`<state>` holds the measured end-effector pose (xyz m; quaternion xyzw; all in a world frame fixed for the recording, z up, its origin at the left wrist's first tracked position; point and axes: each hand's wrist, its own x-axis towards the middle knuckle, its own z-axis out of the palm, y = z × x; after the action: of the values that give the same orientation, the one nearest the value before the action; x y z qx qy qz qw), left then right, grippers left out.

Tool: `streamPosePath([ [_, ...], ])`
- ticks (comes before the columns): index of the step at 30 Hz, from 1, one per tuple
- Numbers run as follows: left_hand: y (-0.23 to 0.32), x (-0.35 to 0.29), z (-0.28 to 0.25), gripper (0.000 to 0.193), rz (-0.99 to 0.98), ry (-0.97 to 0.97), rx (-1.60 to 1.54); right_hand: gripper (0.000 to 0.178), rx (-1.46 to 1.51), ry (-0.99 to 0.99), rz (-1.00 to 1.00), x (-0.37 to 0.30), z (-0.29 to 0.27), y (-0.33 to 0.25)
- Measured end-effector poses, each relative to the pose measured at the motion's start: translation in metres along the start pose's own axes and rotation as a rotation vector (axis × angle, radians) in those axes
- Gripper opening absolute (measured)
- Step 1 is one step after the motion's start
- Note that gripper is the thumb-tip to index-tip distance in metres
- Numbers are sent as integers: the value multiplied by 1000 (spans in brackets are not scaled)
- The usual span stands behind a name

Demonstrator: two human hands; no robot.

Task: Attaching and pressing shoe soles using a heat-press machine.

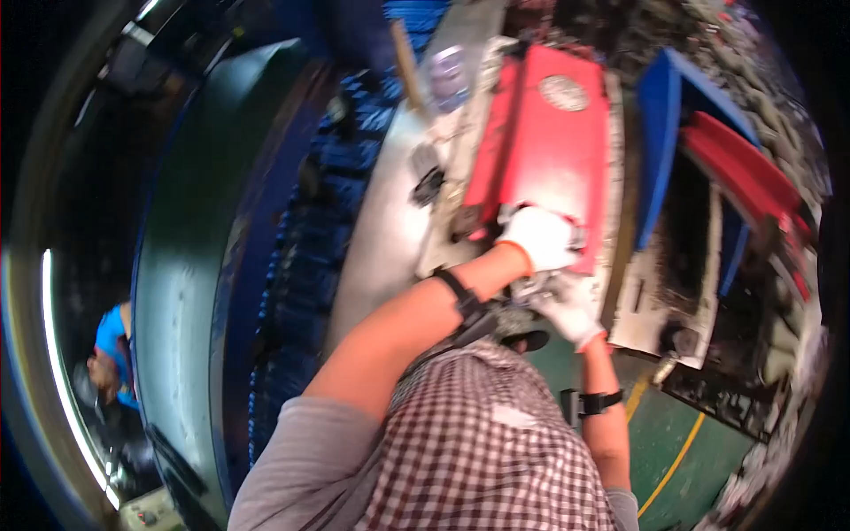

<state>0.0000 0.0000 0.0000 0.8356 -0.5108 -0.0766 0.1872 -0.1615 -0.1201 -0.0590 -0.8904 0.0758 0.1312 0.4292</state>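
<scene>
A long red panel (553,150) with a round pale emblem lies lengthwise before me on a worn pale base. My left hand (542,237), in a white glove with an orange cuff, is closed at the panel's near end. Dark and metallic edges show on both sides of it, but what it grips is hidden. Just below and to the right, my right hand (571,310), gloved alike, has its fingers bent toward a small metallic part (529,288) at the near edge. Blur hides what lies between those fingers.
Left of the panel, a pale metal bench (381,234) carries a dark cable-like item (428,175) and a clear plastic container (449,78). A blue open-sided piece (660,150) and another red panel (748,173) stand at right. Another person (113,354) is far left.
</scene>
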Motion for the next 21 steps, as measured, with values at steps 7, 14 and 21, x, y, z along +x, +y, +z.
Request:
streamPosePath([
  [7,-66,-135,14,28,164,603,-192,26,203,105,63,1,16,21],
  [14,-175,-472,101,69,-1777,1209,-176,46,384,-32,395,-9,8,27],
  [21,-225,-672,113,54,-1628,1732,-1376,56,440,19,429,-15,0,64],
])
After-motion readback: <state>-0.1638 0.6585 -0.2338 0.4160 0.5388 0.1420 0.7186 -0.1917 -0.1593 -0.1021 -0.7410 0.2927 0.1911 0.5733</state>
